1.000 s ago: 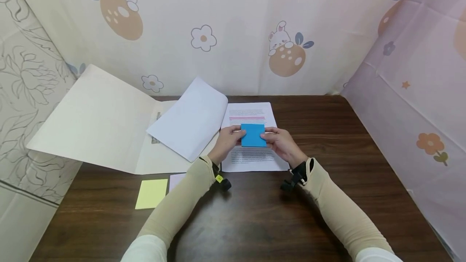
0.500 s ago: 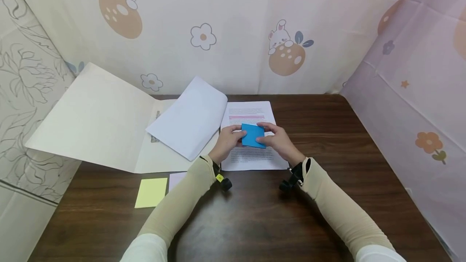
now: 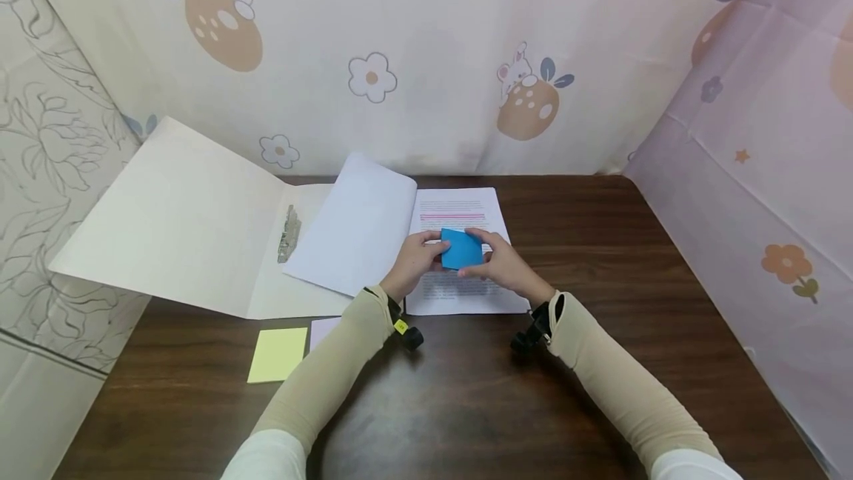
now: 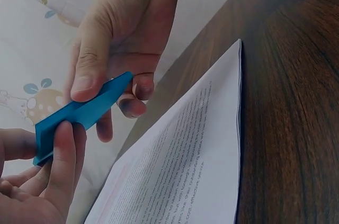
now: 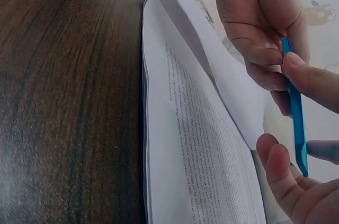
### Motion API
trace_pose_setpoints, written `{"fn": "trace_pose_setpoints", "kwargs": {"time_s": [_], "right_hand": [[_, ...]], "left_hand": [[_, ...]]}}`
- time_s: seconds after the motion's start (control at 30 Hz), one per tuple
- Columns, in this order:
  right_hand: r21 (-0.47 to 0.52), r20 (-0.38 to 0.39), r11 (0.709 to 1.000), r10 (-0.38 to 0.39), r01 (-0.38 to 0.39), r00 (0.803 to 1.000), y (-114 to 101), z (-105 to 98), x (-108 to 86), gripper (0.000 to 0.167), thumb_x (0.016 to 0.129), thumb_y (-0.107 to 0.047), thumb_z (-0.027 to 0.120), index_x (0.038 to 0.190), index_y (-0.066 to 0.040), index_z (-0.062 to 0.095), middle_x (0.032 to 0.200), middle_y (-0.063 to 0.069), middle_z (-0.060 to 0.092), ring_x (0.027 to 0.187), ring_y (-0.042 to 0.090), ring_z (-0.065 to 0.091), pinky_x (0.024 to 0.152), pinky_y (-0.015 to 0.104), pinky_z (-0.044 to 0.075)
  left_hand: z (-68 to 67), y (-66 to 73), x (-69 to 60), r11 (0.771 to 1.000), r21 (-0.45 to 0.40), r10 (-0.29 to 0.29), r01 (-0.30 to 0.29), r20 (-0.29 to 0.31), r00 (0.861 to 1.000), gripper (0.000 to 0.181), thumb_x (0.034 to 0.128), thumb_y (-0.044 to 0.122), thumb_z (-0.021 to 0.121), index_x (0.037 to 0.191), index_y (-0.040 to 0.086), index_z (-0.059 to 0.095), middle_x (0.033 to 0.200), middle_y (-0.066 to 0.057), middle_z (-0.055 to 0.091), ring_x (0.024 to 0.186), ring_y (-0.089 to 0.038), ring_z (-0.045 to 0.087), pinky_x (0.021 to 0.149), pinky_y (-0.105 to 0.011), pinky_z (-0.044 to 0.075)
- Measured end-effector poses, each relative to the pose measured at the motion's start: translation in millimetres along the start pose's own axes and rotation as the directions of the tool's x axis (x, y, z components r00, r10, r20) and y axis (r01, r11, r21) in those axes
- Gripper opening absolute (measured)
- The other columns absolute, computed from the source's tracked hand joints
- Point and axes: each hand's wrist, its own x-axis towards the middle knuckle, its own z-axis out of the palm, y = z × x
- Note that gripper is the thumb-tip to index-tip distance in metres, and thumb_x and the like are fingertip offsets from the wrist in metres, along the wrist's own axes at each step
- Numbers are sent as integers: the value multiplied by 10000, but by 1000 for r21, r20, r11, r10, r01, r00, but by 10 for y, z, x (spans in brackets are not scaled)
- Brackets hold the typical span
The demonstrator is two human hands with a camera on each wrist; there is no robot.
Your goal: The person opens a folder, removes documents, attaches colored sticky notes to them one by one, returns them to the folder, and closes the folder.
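Observation:
A blue pad of sticky notes (image 3: pixel 460 252) is held between both hands above printed pages (image 3: pixel 469 298). My left hand (image 3: pixel 411 264) pinches its left side, thumb on the front face. My right hand (image 3: pixel 508 267) holds its right side, with a finger at the upper corner and the thumb near the lower edge. In the left wrist view the pad (image 4: pixel 98 110) appears slanted and slightly bent. Edge-on in the right wrist view, the pad (image 5: pixel 296 113) looks thin, with fingers on both sides.
Left of the pages lies an open white folder (image 3: pixel 180 221) with a metal clip (image 3: pixel 289 235). Turned-over sheets (image 3: pixel 353 228) lean across it. Yellow sticky notes (image 3: pixel 277 355) and purple notes (image 3: pixel 321 330) rest on the dark wooden table (image 3: pixel 600 243). Curtains enclose the back and right.
My right hand has shifted its grip from the pad's right edge to its upper and lower corners, and the pad has tilted. The turned-over sheets have swung rightward, uncovering the clip.

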Motion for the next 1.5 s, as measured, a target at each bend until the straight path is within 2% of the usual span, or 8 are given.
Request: {"fn": "trace_pose_setpoints", "kwargs": {"time_s": [0.23,0.4,0.57,0.77,0.93,1.1,1.23,1.5], "right_hand": [[26,-23,1000,-17,17,1000,-36,-4,-25,722,891,-251,712,1497,-78,358,1513,214,361,867,275,658,780,347,565],[20,-114,999,-29,31,993,-7,6,-17,488,944,-158,619,1407,-65,494,1447,210,483,1015,322,666,885,429,559],[83,-209,996,1,17,978,-4,6,-29,343,964,-160,602,1270,-6,613,1305,227,593,937,300,679,828,412,582],[143,-271,988,93,-56,958,-26,9,-34,359,968,-218,604,1188,61,650,1142,250,653,829,189,645,816,354,584],[142,-289,988,106,-67,951,-13,17,-9,363,959,-244,618,1163,53,669,1124,239,658,811,192,646,770,279,581],[89,-303,994,90,-66,949,-20,35,-12,356,929,-269,662,1126,25,702,1138,187,619,939,237,595,817,293,539],[55,-313,997,71,-57,947,-6,40,-23,360,912,-295,683,1117,-2,720,1088,159,607,934,227,502,753,284,425],[229,-233,970,137,-82,963,18,10,-11,542,919,-482,606,1178,-14,693,995,178,699,757,182,613,664,208,520]], "left_hand": [[-24,-19,-6,1000,-21,7,-7,-3,1000,435,985,262,559,1349,23,543,1157,-176,665,868,-172,671,782,-300,587],[-42,-34,-3,999,-48,-8,8,10,1000,460,1003,321,524,1371,44,528,1136,-158,658,870,-172,642,773,-289,585],[-47,-40,-9,997,-76,-3,5,24,1000,436,1023,344,474,1337,56,566,1089,-141,663,864,-176,631,773,-281,582],[-49,-45,-3,996,-88,-14,18,56,998,404,1003,246,452,1327,38,572,1186,-145,667,956,-204,672,821,-318,581],[-55,-32,-15,998,-66,23,-18,78,997,437,967,169,530,1371,3,511,1233,-181,651,983,-250,691,838,-367,578],[-59,-14,-25,998,-42,38,-36,42,998,406,967,171,582,1333,2,533,1167,-198,678,964,-251,705,829,-379,580],[-53,-30,-13,999,-34,29,-29,9,1000,396,965,199,600,1309,9,553,1154,-183,687,963,-248,708,815,-366,585],[-34,-78,27,999,14,33,-33,-63,997,365,970,178,568,1307,38,563,1127,-156,698,973,-254,688,819,-386,584]]}}
